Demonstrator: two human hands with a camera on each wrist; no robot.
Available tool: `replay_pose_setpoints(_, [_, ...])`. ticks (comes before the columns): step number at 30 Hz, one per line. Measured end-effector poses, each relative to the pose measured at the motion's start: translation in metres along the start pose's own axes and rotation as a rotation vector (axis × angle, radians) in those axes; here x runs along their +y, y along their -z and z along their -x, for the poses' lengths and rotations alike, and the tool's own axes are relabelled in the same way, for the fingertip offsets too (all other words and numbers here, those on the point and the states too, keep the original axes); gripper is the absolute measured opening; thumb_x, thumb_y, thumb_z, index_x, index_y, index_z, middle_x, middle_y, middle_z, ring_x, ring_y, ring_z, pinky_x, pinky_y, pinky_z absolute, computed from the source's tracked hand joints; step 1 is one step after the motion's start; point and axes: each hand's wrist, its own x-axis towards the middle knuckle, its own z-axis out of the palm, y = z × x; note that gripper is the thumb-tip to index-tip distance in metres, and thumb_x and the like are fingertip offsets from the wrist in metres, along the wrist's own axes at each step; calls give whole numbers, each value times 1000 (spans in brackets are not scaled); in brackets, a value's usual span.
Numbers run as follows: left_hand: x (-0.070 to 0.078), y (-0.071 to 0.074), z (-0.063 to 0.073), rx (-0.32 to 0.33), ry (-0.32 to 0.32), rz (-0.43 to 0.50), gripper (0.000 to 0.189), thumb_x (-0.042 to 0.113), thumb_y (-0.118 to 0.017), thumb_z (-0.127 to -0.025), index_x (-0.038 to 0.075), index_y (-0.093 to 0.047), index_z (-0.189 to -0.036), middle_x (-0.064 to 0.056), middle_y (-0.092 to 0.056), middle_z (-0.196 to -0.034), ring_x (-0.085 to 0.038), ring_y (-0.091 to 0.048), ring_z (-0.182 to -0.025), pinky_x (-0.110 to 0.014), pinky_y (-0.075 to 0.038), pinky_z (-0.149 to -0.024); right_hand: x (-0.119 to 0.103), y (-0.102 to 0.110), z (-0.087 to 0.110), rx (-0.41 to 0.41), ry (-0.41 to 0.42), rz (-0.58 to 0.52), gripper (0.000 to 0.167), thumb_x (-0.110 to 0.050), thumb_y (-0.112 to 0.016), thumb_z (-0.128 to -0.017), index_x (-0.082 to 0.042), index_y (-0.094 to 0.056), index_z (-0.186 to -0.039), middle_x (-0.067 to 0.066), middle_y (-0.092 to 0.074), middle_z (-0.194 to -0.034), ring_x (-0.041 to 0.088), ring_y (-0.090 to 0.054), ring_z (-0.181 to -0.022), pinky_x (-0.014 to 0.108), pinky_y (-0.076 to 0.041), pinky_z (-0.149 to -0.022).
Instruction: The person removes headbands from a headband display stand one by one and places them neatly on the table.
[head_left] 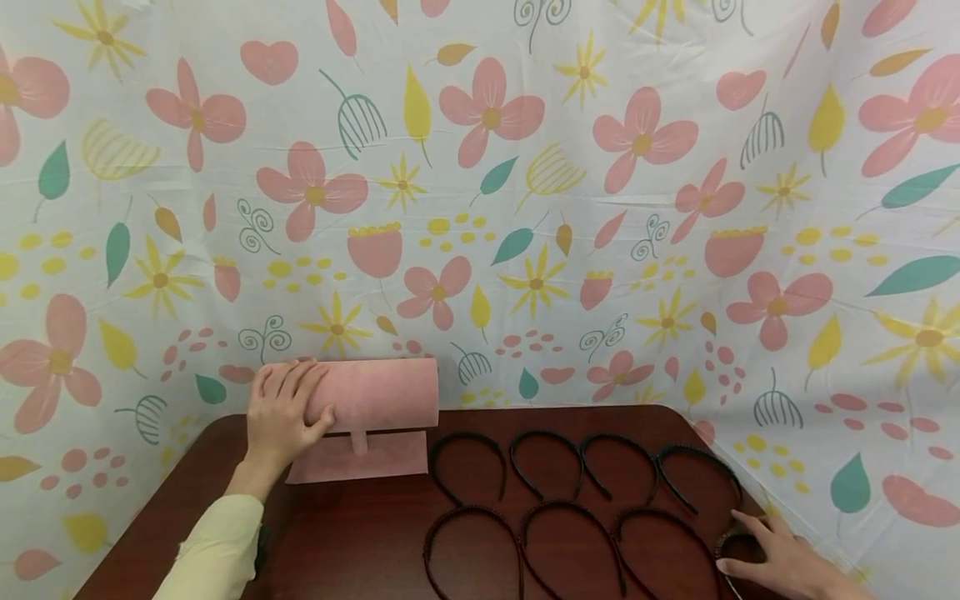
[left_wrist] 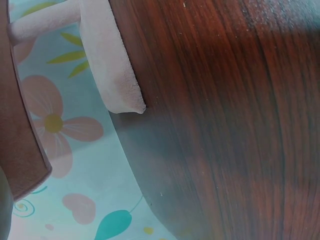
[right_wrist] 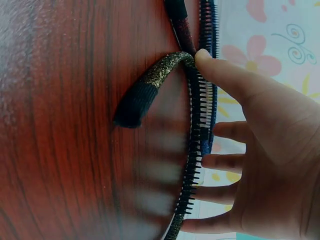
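At the back left of the table, my left hand (head_left: 285, 408) grips the left end of a pink headband display stand (head_left: 382, 396), its fingers over the top of the roll and its thumb at the front. In the left wrist view the post and base (left_wrist: 107, 65) of the stand show, with only a sliver of the hand at the edge. My right hand (right_wrist: 275, 150) spreads its fairly straight fingers along the outer side of a toothed headband with gold-glitter ends (right_wrist: 165, 70). The thumb touches this band near one end. It lies at the table's right edge.
Several dark headbands lie in two rows on the brown table (head_left: 345, 533), among them a back-row headband (head_left: 468, 436) beside the stand and a front-row headband (head_left: 472, 508). A flower-printed cloth (head_left: 480, 208) hangs behind and at both sides.
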Motion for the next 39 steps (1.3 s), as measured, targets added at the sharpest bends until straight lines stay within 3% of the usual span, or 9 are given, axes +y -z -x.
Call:
replay_pose_setpoints(4, [-3, 1, 1, -22, 0, 5, 60, 53, -47, -86, 9, -70, -121, -15, -69, -119, -40, -61, -109, -60, -38, -103, -2, 1, -3, 31, -5, 15, 77, -45, -57, -96, 14, -39, -142, 36, -48, -127, 56, -55, -105, 63, -49, -78])
replay_pose_setpoints(8, [-5, 4, 1, -46, -1, 6, 61, 53, -47, -87, 9, -69, -122, -15, -68, -120, -40, -61, -111, -60, -38, -103, -12, 5, -6, 109, -2, 79, 75, -52, -59, -93, 8, -49, -137, 31, -56, -126, 44, -62, -106, 55, -53, -79])
replay_pose_setpoints(15, [-5, 6, -1, -65, -6, 19, 61, 53, -48, -87, 9, -69, -123, -16, -68, -120, -40, -60, -110, -60, -38, -102, -33, 6, -8, 204, 89, 113, 63, -49, -61, -93, -2, -57, -134, 14, -64, -116, 14, -64, -84, 29, -52, -66])
replay_pose_setpoints(18, [-6, 7, -1, -92, 4, 43, 60, 52, -49, -87, 8, -68, -125, -17, -67, -121, -41, -60, -112, -60, -36, -104, -41, 1, -8, 265, 150, 154, 57, -48, -62, -93, -6, -60, -132, 11, -64, -118, 17, -65, -88, 29, -51, -67])
replay_pose_setpoints(23, [-7, 10, -2, -119, 18, 63, 61, 52, -49, -88, 9, -67, -126, -17, -67, -123, -41, -58, -113, -60, -34, -106, -53, -6, -10, 369, 216, 197, 51, -47, -65, -91, -12, -63, -128, 10, -65, -121, 31, -65, -98, 45, -55, -72])
replay_pose_setpoints(29, [-4, 16, -5, -153, 41, 73, 60, 52, -49, -88, 9, -67, -126, -17, -66, -123, -42, -57, -114, -60, -32, -107, -72, -10, -15, 466, 226, 218, 51, -53, -64, -90, -17, -65, -126, 6, -66, -119, 28, -65, -97, 42, -53, -67])
replay_pose_setpoints(35, [0, 29, -14, -311, 143, 163, 55, 48, -54, -92, 9, -63, -130, -18, -61, -131, -42, -51, -124, -62, -26, -110, -92, -9, -22, 537, 281, 219, 50, -51, -64, -90, -16, -65, -126, 7, -64, -119, 32, -63, -100, 50, -53, -71])
replay_pose_setpoints(39, [5, 38, -19, -405, 180, 188, 54, 34, -66, -85, 8, -61, -132, -18, -57, -136, -43, -45, -130, -63, -20, -112, -106, -12, -26, 554, 303, 214, 53, -52, -64, -90, -16, -63, -129, 11, -63, -124, 37, -62, -106, 54, -52, -74])
